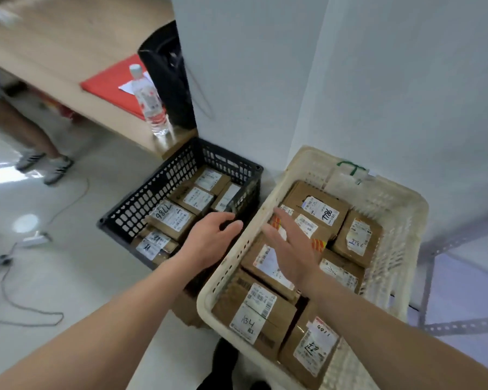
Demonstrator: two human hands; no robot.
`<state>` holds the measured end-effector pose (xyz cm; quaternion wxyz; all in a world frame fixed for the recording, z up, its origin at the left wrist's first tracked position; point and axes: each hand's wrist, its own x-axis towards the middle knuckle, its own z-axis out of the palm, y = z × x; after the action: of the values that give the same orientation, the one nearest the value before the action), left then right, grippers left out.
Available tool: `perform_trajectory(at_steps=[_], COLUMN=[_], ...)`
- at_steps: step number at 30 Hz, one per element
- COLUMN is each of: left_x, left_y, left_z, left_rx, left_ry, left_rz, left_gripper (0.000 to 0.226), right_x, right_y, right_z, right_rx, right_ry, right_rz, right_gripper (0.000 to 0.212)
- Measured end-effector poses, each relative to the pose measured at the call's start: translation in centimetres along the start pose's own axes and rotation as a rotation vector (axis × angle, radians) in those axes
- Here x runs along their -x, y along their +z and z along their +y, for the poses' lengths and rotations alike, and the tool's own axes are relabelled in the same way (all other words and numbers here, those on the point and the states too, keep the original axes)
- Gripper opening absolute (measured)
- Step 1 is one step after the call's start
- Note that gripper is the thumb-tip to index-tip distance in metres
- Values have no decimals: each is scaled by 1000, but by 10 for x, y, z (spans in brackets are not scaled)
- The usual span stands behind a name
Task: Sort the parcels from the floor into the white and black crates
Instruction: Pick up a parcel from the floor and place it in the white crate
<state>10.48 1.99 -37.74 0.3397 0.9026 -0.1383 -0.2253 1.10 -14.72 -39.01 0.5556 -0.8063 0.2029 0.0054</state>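
Brown parcels (265, 319) fill white crate (397, 237) under flat-fingered right hand (290, 249); left hand (209, 243) grips black crate (152, 192) rim.

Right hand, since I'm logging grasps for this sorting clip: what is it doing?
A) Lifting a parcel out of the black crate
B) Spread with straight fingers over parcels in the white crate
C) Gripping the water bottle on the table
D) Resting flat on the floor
B: the right hand is spread, fingers straight, over the parcels in the white crate, holding nothing.
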Motion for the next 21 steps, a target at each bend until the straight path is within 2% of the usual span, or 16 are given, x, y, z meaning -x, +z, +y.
perform_trajectory(at_steps=[4, 6, 9, 13, 17, 21], left_x=[49, 76, 118, 176, 245, 329], left_y=[-26, -40, -61, -83, -98, -108], left_z=[-16, -27, -48, -84, -136, -193], left_rx=[59, 119, 192, 244, 292, 351], left_ry=[-57, -94, -139, -241, -351, -460], left_rz=[177, 247, 362, 496, 649, 800], left_gripper=[46, 46, 63, 40, 41, 40], right_x=[16, 25, 41, 60, 90, 136], right_y=[17, 31, 59, 107, 168, 241], right_z=[-29, -43, -61, -84, -106, -123], right_rx=[85, 94, 127, 171, 219, 247], right_ry=[-133, -175, -241, -321, -416, -470], right_rz=[-91, -142, -214, -332, -462, -592], right_gripper=[77, 77, 79, 87, 83, 96])
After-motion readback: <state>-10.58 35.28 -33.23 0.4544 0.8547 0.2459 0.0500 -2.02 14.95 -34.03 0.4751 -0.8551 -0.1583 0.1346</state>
